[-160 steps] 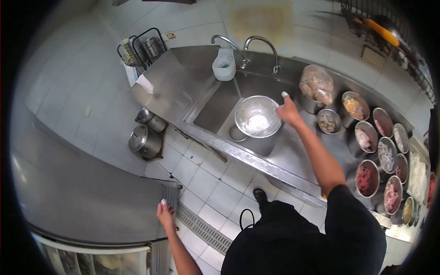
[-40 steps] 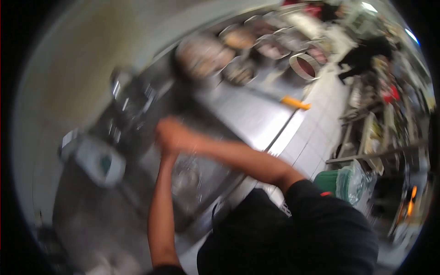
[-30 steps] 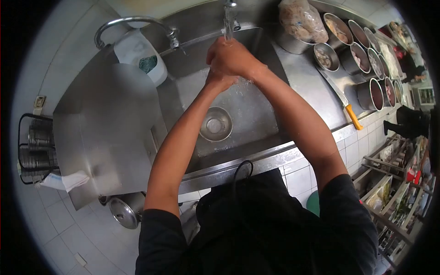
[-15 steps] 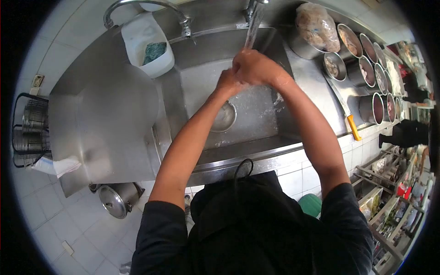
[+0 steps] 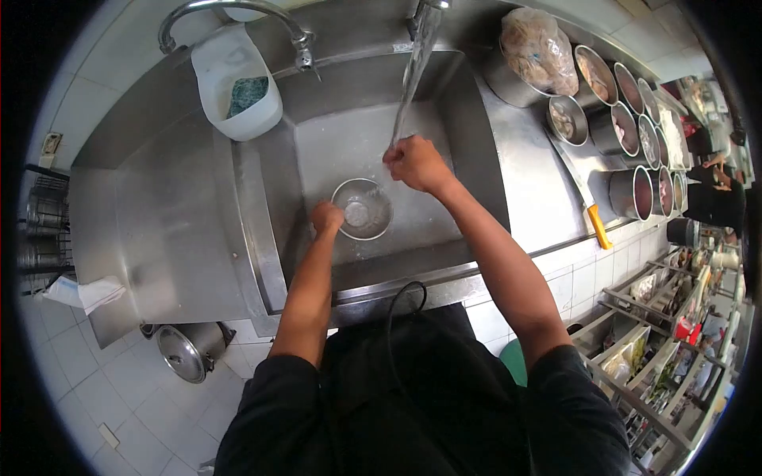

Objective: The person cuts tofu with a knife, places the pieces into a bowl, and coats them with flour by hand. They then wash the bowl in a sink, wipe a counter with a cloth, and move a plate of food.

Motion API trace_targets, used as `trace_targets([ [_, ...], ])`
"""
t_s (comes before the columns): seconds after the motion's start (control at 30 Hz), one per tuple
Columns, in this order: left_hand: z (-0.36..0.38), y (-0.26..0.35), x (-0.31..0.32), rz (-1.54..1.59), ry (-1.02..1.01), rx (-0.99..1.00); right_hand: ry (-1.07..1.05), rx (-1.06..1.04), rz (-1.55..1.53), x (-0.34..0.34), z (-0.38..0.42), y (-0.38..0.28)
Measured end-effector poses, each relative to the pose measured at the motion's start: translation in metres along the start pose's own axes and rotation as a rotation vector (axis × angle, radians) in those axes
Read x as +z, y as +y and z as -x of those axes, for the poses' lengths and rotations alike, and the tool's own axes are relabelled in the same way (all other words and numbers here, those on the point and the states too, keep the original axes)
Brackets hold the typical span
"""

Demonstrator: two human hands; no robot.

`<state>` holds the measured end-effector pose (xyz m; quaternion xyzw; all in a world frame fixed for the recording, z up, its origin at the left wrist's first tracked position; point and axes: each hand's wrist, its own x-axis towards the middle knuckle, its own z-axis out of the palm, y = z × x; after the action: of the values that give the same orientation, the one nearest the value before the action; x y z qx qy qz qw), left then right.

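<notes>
My left hand has its fingers closed on the left rim of a round metal bowl, which sits low in the steel sink. Some water shows inside the bowl. To the upper right of the bowl, my right hand is closed beside the lower end of the water stream falling from the tap. What its fingers hold, if anything, is hidden.
A white container with a green scouring pad stands at the sink's back left, near a curved faucet. On the right counter lie a yellow-handled knife, several metal pots and a bagged item. A person stands far right.
My hands, together under the water before, have moved apart. The left has come down to the bowl and taken its rim; the right has moved slightly down. The view has shifted a little.
</notes>
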<state>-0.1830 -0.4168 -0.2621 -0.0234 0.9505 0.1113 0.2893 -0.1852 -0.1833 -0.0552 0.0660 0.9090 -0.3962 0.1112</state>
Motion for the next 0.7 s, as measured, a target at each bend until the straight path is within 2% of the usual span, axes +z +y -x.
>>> trace_targets([
  [0.07,0.021,0.024,-0.028,-0.045,0.1,0.175,0.012,0.003,0.088,0.02,-0.009,0.019],
  [0.1,0.005,0.026,-0.01,0.15,0.282,0.152,0.009,-0.004,0.138,0.032,-0.011,0.027],
  [0.2,0.028,0.093,-0.061,0.005,0.232,0.277,-0.048,-0.191,0.389,0.073,-0.034,0.071],
  [0.27,0.022,0.12,-0.062,0.125,0.227,0.354,-0.009,0.264,-0.048,0.079,-0.029,0.053],
  [0.3,0.023,0.132,-0.062,0.181,0.213,0.392,0.102,0.43,-0.481,0.091,-0.033,0.059],
  [0.33,0.041,0.148,-0.089,0.045,0.202,0.443,0.213,0.562,-0.923,0.107,-0.042,0.076],
  [0.4,0.062,0.17,-0.12,-0.119,0.215,0.52,0.202,0.43,-1.209,0.136,-0.058,0.113],
  [0.47,0.051,0.166,-0.121,-0.145,0.283,0.587,0.144,0.206,-1.633,0.094,-0.018,0.058],
  [0.53,0.045,0.169,-0.123,-0.124,0.308,0.633,-0.067,0.227,-1.892,0.12,-0.021,0.081],
  [0.6,0.049,0.179,-0.136,-0.106,0.258,0.646,-0.171,0.195,-1.787,0.158,-0.026,0.124],
  [0.67,0.075,0.191,-0.164,-0.077,0.171,0.639,-0.13,0.324,-0.771,0.122,0.005,0.093],
  [0.7,0.086,0.193,-0.17,-0.062,0.123,0.626,-0.041,0.28,-0.513,0.102,0.02,0.078],
])
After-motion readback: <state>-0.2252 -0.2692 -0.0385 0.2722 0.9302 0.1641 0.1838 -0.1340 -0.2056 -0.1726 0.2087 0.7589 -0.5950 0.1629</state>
